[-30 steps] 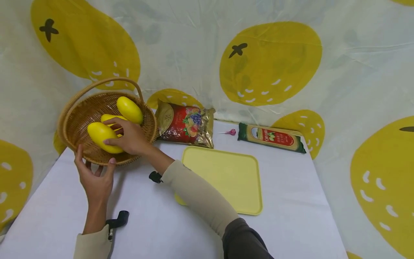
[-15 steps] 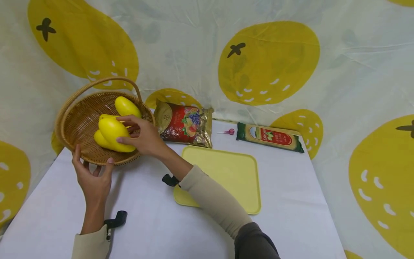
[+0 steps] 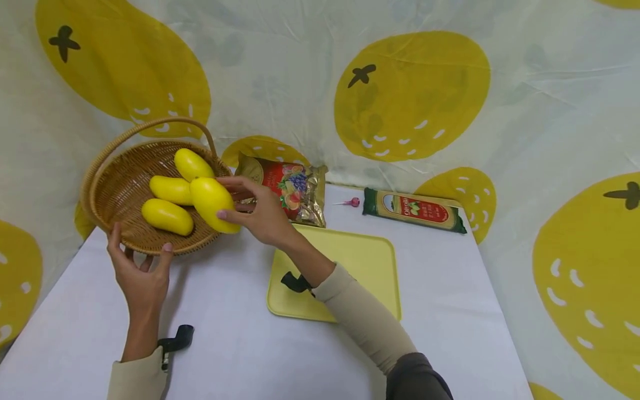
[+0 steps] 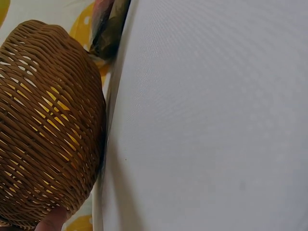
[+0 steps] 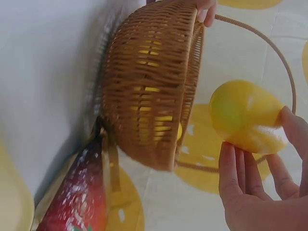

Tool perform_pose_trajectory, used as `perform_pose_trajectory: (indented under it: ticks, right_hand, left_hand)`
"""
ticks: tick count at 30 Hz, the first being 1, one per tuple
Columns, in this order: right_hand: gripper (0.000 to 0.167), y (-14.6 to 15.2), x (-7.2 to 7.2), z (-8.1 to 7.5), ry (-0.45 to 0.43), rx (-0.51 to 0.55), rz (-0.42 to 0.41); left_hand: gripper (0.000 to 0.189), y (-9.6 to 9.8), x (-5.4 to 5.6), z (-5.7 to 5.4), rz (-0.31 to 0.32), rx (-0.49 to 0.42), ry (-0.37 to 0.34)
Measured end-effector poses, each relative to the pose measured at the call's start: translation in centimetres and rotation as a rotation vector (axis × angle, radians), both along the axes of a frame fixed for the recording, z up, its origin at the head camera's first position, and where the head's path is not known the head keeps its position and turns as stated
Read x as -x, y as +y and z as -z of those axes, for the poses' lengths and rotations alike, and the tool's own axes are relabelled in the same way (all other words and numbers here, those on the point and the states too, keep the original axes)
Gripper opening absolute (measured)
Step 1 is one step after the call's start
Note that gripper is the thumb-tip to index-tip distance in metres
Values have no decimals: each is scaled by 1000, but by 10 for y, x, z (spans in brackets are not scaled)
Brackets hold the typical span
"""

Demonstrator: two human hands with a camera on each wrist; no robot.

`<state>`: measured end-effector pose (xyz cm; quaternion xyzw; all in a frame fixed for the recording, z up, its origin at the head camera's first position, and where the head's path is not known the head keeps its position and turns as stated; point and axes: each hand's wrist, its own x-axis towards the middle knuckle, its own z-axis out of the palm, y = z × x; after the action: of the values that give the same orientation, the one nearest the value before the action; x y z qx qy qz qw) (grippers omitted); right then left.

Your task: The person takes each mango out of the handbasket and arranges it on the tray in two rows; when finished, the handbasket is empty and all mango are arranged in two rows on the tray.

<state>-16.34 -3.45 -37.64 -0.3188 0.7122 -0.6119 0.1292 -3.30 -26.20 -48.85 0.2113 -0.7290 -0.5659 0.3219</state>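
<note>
A yellow mango (image 3: 211,201) is held between the thumb and fingers of my right hand (image 3: 262,214), at the right rim of the wicker basket (image 3: 117,186). The right wrist view shows this mango (image 5: 245,115) clear of the basket's opening. Three more mangoes lie inside: an upper mango (image 3: 192,164), a middle mango (image 3: 170,190) and a lower mango (image 3: 167,216). My left hand (image 3: 142,280) grips the basket's near rim, thumb and fingers spread along it. Only a fingertip (image 4: 53,219) of that hand shows against the weave in the left wrist view.
A pale yellow tray (image 3: 340,244) lies mid-table, partly under my right forearm. Behind it stands a red and gold bag (image 3: 305,191), partly hidden by my right hand. A small pink lollipop-like item (image 3: 354,201) and a green-ended pasta packet (image 3: 415,210) lie at the back right.
My right hand has lifted the mango from among the others and carried it rightward to the basket's right rim. The left hand keeps its grip on the basket.
</note>
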Motion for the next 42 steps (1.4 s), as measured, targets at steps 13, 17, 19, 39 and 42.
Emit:
perform_pose_trajectory:
  ticks: [13, 17, 19, 39, 42]
  right_hand:
    - [55, 60, -5, 12, -20, -31, 72]
    - [54, 80, -7, 20, -6, -74, 114]
    - [54, 89, -6, 26, 2, -101, 135]
    - [56, 156, 12, 65, 84, -412, 205]
    - [55, 154, 15, 70, 153, -496, 195]
  left_hand:
    - [97, -1, -2, 1, 1, -13, 1]
    - [97, -1, -2, 1, 0, -13, 2]
    - [97, -1, -2, 0, 0, -12, 2]
    - [95, 4, -2, -7, 6, -7, 10]
    - [95, 4, -2, -6, 6, -7, 10]
